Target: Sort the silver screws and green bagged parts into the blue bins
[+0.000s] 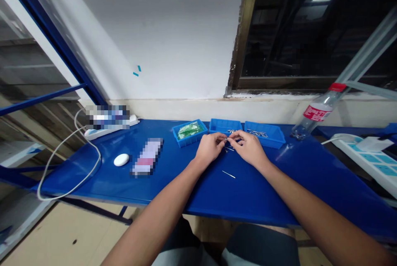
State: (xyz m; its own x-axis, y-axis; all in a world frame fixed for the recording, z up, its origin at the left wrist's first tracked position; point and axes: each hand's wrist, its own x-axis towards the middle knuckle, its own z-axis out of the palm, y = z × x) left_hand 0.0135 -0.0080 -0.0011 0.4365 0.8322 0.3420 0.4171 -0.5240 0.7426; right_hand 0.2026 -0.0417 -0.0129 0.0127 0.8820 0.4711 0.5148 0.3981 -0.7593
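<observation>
My left hand and my right hand meet fingertip to fingertip above the blue table. Both are closed in a pinch around a small metal piece, too small to name and mostly covered by the fingers. Thin metal pins lie just below the fingertips. Nearer to me, a single thin metal pin rests on the table. Right behind my hands stand a blue bin with small metal parts and a second blue bin holding slim metal pieces.
Left of my hands is a blue bin of green packets. Farther left lie a blurred-out flat object, a white oval object, and a power strip with a looping cable. A plastic bottle and another power strip stand right.
</observation>
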